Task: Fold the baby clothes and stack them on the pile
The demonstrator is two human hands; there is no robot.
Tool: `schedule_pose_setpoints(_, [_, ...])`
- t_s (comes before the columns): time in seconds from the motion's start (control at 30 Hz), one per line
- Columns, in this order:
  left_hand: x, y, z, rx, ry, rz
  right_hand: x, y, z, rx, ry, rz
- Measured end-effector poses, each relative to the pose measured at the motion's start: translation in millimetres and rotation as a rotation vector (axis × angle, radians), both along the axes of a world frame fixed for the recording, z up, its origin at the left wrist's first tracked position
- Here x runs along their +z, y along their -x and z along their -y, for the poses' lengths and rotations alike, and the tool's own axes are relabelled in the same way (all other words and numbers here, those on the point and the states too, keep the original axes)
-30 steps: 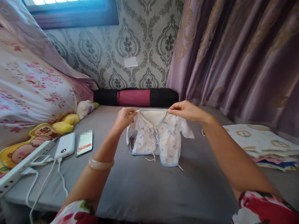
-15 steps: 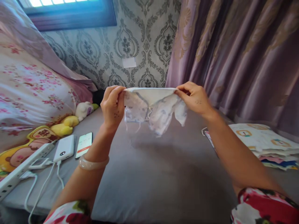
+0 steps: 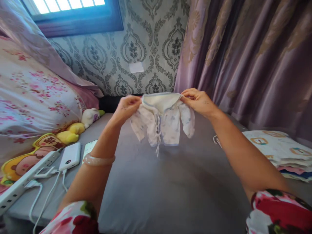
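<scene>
A small white baby shirt (image 3: pixel 170 126) with pale blue trim and a faint print hangs by its shoulders above the grey bed sheet (image 3: pixel 165 188). My left hand (image 3: pixel 128 107) pinches it at the left shoulder, fingers closed on the cloth. At the opposite shoulder my right hand (image 3: pixel 196 99) grips it the same way. The neckline is stretched between both hands, showing the cream inside of the back. Thin white ties dangle down the front, and both sleeves droop at the sides.
On the right lies a stack of folded cloths (image 3: pixel 275 146). Along the left are a white power strip (image 3: pixel 26 175), a power bank (image 3: pixel 70 156) with cables, a phone (image 3: pixel 88 149) partly behind my forearm, and plush toys (image 3: pixel 70 133). A black bolster (image 3: pixel 109 103) lies against the wall.
Both hands have raised the shirt off the bed, where its hem rested a second ago. It swung up blurred, and now hangs steadier with its sleeves down.
</scene>
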State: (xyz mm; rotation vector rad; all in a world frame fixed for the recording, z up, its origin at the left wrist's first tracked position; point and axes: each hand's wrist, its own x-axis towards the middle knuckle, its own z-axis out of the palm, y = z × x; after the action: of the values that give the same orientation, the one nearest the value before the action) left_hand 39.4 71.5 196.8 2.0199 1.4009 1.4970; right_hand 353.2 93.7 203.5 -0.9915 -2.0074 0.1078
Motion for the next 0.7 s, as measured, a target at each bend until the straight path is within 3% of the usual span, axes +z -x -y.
schedule_pose_setpoints(0.1, [-5.7, -8.7, -10.6, 0.188, -0.089, -0.155, -4.4, 3.0, -11.9, -0.080, 0.023, 0.051])
schedule_pose_setpoints(0.17, [-5.0, -13.3, -10.8, 0.282, -0.170, -0.134, -3.2, 5.2, -12.1, -0.147, -0.018, 0.007])
schedule_pose_setpoints(0.2, [-2.7, -13.8, -8.4, 0.270, -0.166, -0.096, -0.6, 5.2, -9.0, -0.138, -0.018, -0.013])
schedule_pose_setpoints(0.27, [5.0, -10.2, -0.3, 0.139, -0.063, -0.041, 7.3, 2.2, 2.2, -0.013, 0.081, 0.003])
schedule_pose_setpoints(0.33, [14.3, -2.0, 8.2, -0.076, 0.103, -0.022, 15.6, -3.1, 15.0, 0.191, 0.289, 0.065])
schedule_pose_setpoints(0.4, [21.4, 6.0, 12.4, -0.256, 0.243, 0.021, 20.8, -6.7, 23.0, 0.279, 0.431, 0.031])
schedule_pose_setpoints(0.47, [23.9, 9.5, 10.9, -0.287, 0.325, 0.068, 22.0, -6.0, 23.8, 0.239, 0.444, -0.057])
schedule_pose_setpoints(0.57, [20.2, 6.2, 3.7, -0.200, 0.339, 0.092, 20.1, 0.4, 18.5, 0.224, 0.408, -0.086])
schedule_pose_setpoints(0.7, [11.7, 2.5, -1.7, -0.371, 0.372, 0.205, 18.8, 3.8, 15.9, 0.323, 0.518, -0.067])
